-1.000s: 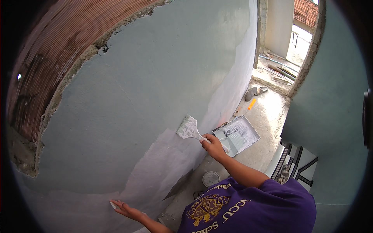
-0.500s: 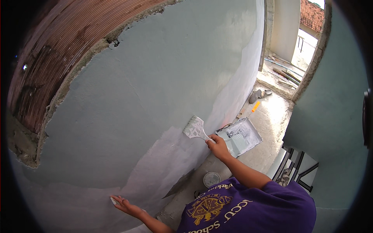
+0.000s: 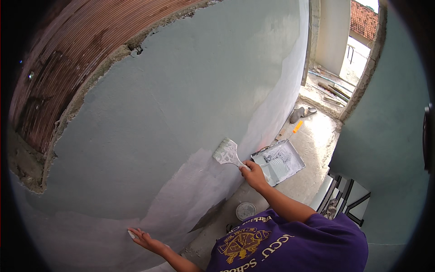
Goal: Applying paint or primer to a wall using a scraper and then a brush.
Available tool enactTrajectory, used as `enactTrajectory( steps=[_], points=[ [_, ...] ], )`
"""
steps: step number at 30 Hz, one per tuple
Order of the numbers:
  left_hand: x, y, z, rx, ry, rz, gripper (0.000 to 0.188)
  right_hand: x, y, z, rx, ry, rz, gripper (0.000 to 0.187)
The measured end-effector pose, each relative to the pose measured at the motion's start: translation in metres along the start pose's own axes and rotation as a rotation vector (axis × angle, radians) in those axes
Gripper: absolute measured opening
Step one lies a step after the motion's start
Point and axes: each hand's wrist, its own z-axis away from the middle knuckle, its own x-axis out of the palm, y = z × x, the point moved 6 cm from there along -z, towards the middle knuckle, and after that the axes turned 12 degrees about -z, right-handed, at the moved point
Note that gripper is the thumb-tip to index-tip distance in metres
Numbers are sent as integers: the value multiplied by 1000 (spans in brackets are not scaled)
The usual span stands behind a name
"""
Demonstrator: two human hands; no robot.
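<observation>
My right hand point(image 3: 253, 175) grips the handle of a wide paintbrush point(image 3: 229, 154). The brush's bristles meet the wall point(image 3: 149, 118) along the border between its grey-green painted part and a paler, whitish part. Lower left, my left hand point(image 3: 144, 238) is held at the pale part of the wall with its fingers stretched out. A small white patch shows at its fingertips; I cannot make out what it is. Just beyond my right hand, a paint tray point(image 3: 297, 164) lies on the floor with pale green paint in it.
A round paint-smeared container point(image 3: 246, 211) stands on the floor near me. Past the tray lie an orange-handled tool point(image 3: 297, 127) and grey shoes point(image 3: 297, 114), by a doorway with pipes and debris. A black-and-white framed item point(image 3: 346, 199) leans at right.
The brush and my right hand have shifted very slightly left and down along the wall. My left hand has hardly moved.
</observation>
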Motion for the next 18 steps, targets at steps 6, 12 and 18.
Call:
enactTrajectory(
  steps=[6, 12, 18],
  points=[
    [2, 2, 5, -11, 2, 18, 66, 13, -43, 0, -111, -59, -121, 23],
    [7, 1, 4, -22, -24, 21, 65, -14, 2, 0, 2, -30, -124, 22],
    [7, 4, 4, -15, 6, 33, 65, -1, 7, -10, -77, 23, 7, 25]
  ],
)
